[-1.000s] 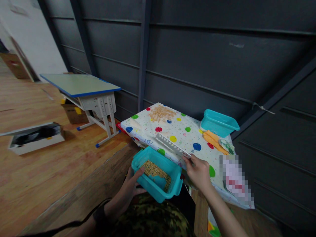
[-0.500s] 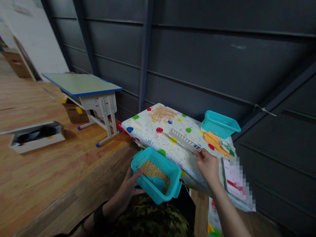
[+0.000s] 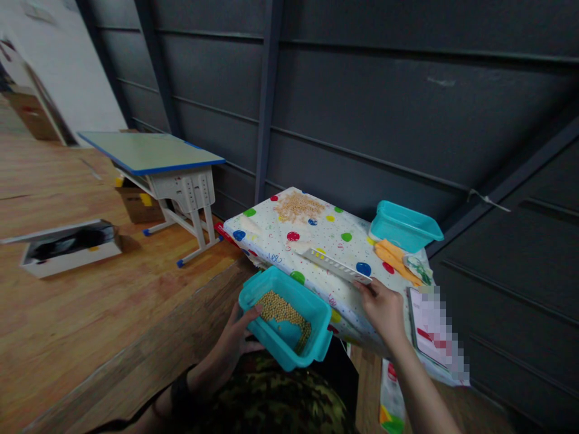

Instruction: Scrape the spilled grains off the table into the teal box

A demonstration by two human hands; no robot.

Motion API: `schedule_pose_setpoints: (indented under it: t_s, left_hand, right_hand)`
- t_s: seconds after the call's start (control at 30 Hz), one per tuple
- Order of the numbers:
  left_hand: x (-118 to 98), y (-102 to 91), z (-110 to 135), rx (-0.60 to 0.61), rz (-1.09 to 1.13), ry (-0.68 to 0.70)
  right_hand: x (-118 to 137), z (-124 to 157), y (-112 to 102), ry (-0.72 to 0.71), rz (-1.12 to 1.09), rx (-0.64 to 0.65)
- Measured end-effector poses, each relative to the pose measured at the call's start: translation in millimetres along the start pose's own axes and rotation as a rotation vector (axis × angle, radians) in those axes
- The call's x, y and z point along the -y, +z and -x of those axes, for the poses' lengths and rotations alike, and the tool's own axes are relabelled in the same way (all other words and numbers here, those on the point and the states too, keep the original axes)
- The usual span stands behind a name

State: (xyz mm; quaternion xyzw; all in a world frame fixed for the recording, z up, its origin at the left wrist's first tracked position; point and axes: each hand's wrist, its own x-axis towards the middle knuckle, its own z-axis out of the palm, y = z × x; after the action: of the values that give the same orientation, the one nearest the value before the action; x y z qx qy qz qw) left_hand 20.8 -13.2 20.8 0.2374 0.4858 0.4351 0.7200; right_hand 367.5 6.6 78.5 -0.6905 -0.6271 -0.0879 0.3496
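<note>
My left hand (image 3: 239,331) grips a turquoise plastic basin (image 3: 289,355) by its left side, thumb over the rim. Round yellowish beans (image 3: 283,307), which look like soybeans, cover part of its floor; a patch of bottom shows bare. The basin is held at the table's front edge. In my right hand (image 3: 384,307) is one end of a long, pale, flat slotted strip (image 3: 335,265). It stretches leftward, low over the dotted tablecloth (image 3: 344,298); whether it touches the cloth I cannot tell. Farther back on the cloth lies a spread of small tan grains (image 3: 299,207).
A second turquoise basin (image 3: 404,226) stands at the table's back right. Near it are an orange cloth (image 3: 393,259), a crumpled clear wrapper (image 3: 418,269) and a phone (image 3: 429,328). A dark panelled wall (image 3: 362,108) rises behind. Left are a desk (image 3: 154,150) and an open box (image 3: 70,247).
The slotted strip has come down and toward the table's front edge, and its face has tilted. The left hand and the basin are almost where they were.
</note>
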Motion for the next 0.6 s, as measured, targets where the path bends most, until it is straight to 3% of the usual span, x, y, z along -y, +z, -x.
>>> schedule_pose_setpoints:
  t_s: [0.37, 0.6]
  left_hand:
    - [-1.8, -1.2, 5.4, 0.037, -0.008, 0.021]
    - [-0.4, -3.5, 7.3, 0.089, 0.019, 0.047]
  right_hand:
    - [5.8, 7.6, -12.9, -0.043, -0.132, 0.08]
    - [15.2, 14.1, -22.6, -0.035, -0.153, 0.001]
